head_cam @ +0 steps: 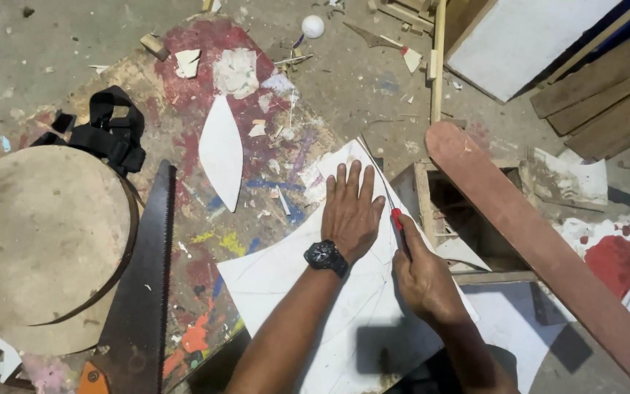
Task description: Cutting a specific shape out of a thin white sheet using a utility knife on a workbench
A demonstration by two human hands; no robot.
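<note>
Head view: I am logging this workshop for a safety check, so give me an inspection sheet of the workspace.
Surface: paint-stained board on a dusty floor.
Job's things: white sheet under flat left hand; right hand has a grip on a red-handled knife.
Clutter: handsaw, leaf-shaped white cutout, round wooden disc, white ball, scraps.
Grippers: both bare.
Cables: nothing seen; black strap.
Surroundings: red plank, open wooden box.

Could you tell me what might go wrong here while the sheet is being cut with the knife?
The left hand lies flat on the white sheet, its fingers close beside the blade of the red-handled knife in the right hand; a slip could nick them. The sheet overhangs the open wooden box, so it may flex and the cut may wander. The handsaw lies teeth-out nearby.
</note>
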